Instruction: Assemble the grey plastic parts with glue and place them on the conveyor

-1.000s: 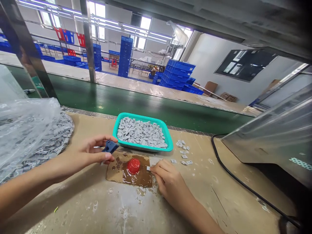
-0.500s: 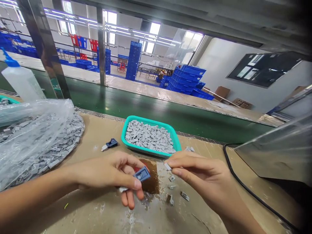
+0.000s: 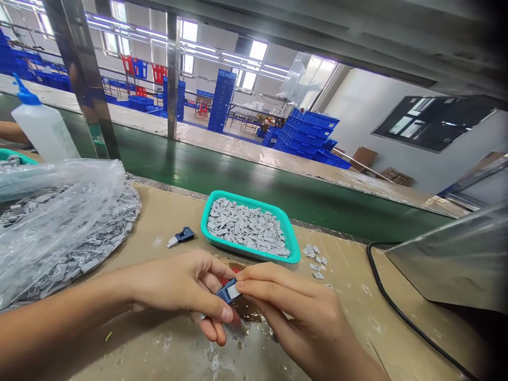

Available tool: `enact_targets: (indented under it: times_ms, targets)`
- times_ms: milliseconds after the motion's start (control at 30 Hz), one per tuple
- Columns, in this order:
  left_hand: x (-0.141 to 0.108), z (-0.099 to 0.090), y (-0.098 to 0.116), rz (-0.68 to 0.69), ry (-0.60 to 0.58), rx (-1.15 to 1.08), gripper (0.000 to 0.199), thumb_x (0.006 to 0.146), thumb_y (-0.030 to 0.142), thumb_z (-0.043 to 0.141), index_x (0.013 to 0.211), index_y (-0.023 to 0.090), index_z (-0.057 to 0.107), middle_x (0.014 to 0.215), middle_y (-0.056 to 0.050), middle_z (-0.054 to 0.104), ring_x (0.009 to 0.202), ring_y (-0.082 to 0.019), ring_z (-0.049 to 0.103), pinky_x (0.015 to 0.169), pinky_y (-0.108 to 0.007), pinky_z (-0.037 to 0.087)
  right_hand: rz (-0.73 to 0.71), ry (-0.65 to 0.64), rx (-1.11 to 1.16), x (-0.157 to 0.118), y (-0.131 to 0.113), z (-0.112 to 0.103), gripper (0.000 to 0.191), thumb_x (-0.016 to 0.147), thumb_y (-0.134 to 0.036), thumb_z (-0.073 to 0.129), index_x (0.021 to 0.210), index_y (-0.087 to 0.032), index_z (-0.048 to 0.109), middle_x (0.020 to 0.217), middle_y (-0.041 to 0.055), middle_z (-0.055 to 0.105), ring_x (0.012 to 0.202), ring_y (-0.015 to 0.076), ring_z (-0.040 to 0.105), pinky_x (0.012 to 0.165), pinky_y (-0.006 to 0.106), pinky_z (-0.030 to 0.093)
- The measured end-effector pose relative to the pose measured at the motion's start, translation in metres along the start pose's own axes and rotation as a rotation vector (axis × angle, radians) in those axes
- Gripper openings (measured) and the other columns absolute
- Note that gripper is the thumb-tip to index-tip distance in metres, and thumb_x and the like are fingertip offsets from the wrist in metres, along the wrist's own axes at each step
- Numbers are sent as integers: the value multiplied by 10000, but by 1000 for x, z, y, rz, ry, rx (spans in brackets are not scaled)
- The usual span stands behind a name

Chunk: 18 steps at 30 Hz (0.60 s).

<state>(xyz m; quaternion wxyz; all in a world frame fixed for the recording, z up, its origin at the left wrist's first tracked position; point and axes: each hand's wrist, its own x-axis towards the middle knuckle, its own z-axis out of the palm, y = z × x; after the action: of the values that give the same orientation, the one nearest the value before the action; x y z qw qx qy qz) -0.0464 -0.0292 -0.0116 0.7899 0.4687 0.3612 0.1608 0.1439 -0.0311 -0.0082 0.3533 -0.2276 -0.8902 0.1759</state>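
Blue plastic part (image 3: 227, 292) sits clamped in the left grip (image 3: 178, 288), held between thumb and fingers low over the front half of the worktop (image 3: 166, 211). The right grip (image 3: 293, 307) is closed too, its fingertips (image 3: 254, 280) pinching a pale grey piece (image 3: 234, 291) pressed against the blue plastic part, so the two hands nearly touch. Under them, a red cap (image 3: 229, 273) and a brown-stained mat (image 3: 248, 313) are mostly hidden.

A second blue part (image 3: 184, 234), with a pale tip, lies alone on the worktop just left of a teal basket (image 3: 254, 254). That basket, near the far edge, is heaped with grey pieces (image 3: 246, 226). More loose grey pieces (image 3: 315, 262) lie in a small scatter to its right. Toward the left edge, a clear plastic bag (image 3: 51, 211) lies over a much larger grey pile (image 3: 95, 248).

As things lie, only one pairing of grey piece and blue part is in hand, and the basket and pile look largely untouched in bulk, so much appears left. Whether the grey piece is fully seated cannot be told, since the fingers partly cover it. Beyond the far edge runs a green conveyor belt (image 3: 206, 177).
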Motion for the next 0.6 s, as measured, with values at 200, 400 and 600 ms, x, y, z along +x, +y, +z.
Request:
enact_targets:
  times_ms: [200,400,600]
  targets:
    - [-4,-1,1,-8,-14,26,276,697,143,619,972,156,608,769,-25,622,628,-95,632,580,-148,481,-88,-10,-45,3,0,5,240,779,-4,461,906,-166,584,875,51,640,830,121,593,722,210,519]
    - [-3,-3,-2,85,-13,-9,264,802,336,509,980,147,555,770,-52,619,624,-111,615,584,-205,478,-2,-52,-27,-1,-9,3,387,755,26,397,1012,-201,575,1111,80,564,1014,141,543,836,223,487]
    - [-1,-14,4,294,82,4,226,818,280,492,1015,169,510,833,-68,613,683,-102,572,634,-215,436,338,141,75,-1,36,-20,311,818,-150,438,1118,-213,491,1024,65,592,904,153,588,799,298,514]
